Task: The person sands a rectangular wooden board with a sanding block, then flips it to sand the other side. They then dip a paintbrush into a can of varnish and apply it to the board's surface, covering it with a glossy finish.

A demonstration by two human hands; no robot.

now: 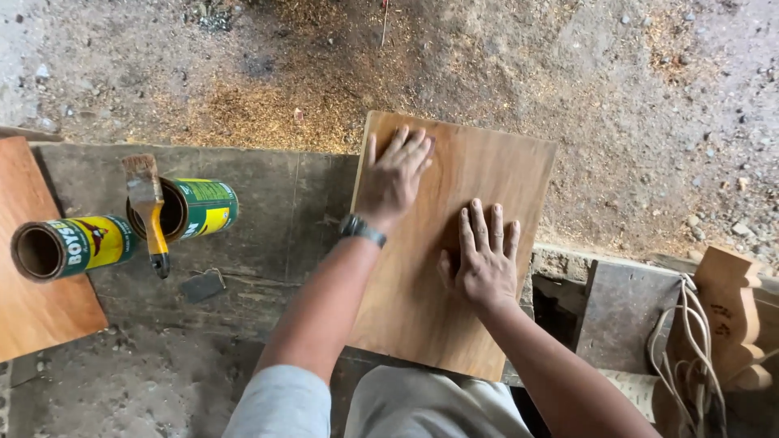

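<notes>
A brown rectangular wooden board (422, 308) lies on a dark, worn workbench (268, 235), its far end jutting past the bench's far edge over the ground. My left hand (393, 177) presses flat on the board's far left part, fingers spread, a watch on the wrist. My right hand (485, 258) lies flat on the board's middle right, fingers apart. Neither hand holds anything.
Two green and yellow tins (203, 207) (69, 247) lie on their sides at the left, a paintbrush (150, 211) resting across one. Another brown board (32, 268) lies at the far left. Cords (690, 349) and a shaped wooden piece (734, 312) sit at right. Sawdust covers the ground beyond.
</notes>
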